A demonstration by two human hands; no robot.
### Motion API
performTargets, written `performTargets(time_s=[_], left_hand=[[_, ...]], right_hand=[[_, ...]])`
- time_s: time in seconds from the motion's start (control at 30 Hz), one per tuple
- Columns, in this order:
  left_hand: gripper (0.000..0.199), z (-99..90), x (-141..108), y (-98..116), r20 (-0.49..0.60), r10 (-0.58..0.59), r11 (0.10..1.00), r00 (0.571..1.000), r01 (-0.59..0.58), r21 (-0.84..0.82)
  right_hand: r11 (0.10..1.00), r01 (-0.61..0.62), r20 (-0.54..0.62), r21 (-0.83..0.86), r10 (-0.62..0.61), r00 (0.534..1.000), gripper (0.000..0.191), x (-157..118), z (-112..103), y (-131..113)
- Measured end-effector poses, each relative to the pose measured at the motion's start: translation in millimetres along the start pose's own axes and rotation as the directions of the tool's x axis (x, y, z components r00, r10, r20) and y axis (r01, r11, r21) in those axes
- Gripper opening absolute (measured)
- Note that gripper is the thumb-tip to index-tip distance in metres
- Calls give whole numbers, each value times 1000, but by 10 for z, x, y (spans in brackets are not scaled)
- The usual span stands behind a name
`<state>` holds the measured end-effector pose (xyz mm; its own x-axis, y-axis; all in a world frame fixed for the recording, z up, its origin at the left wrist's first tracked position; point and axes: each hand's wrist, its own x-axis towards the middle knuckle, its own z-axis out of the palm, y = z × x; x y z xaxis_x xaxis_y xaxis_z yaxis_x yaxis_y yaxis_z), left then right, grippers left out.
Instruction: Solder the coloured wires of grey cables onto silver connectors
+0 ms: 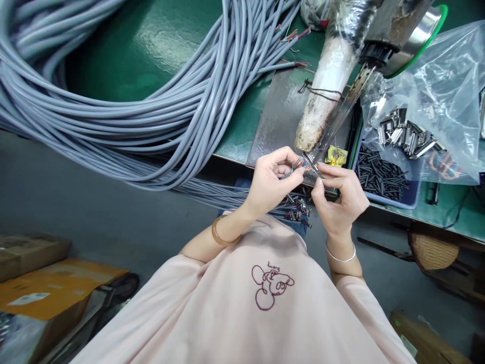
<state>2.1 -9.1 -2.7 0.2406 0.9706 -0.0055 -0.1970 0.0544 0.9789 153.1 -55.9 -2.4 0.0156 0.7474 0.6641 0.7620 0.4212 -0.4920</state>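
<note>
My left hand [270, 181] is closed in a pinch on thin coloured wires [300, 164], red, green and blue among them. Close beside it, my right hand [343, 194] pinches a small metal multi-pin connector [311, 161]; fingertips partly cover it. The wire ends lie at the connector, but whether they are joined to it I cannot make out. Just above both hands, a white wrapped tube [320, 101] and a slim metal rod [337, 116] slant down to the connector. Beneath is a dark metal plate [280, 111]. Wired connectors [297, 208] hang below the hands.
Thick bundles of grey cable [166, 121] cover the left of the green bench [238, 126]. A blue bin [413, 197] at right holds black sleeves [379, 172]; a clear bag [454, 91] of connectors lies over it. Cartons [56, 283] and a woven stool [432, 250] stand below.
</note>
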Motion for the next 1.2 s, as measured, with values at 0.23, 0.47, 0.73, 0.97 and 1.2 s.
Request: performTargets(time_s=[0.23,0.47,0.73,0.97,1.2], left_hand=[[15,3,3,-13,-8,-7,1000,1000,8,27],[13,6,19,33,-14,34,999,999,-33,30],[16,-26,33,40,20,-39,998,999,38,44],[15,-17,-11,-24,56,-76,997,996,75,24],[10,-63,-54,-31,158,-185,964,970,211,-162]], right_hand=[[1000,-10,10,-4,10,1000,16,1,13,26],[1000,-17,6,-15,17,1000,15,54,7,-14],[999,25,-4,-34,-25,1000,19,21,2,-14],[993,89,5,-74,-88,996,23,-33,-17,27],[981,-193,9,32,193,981,10,-58,-19,-41]])
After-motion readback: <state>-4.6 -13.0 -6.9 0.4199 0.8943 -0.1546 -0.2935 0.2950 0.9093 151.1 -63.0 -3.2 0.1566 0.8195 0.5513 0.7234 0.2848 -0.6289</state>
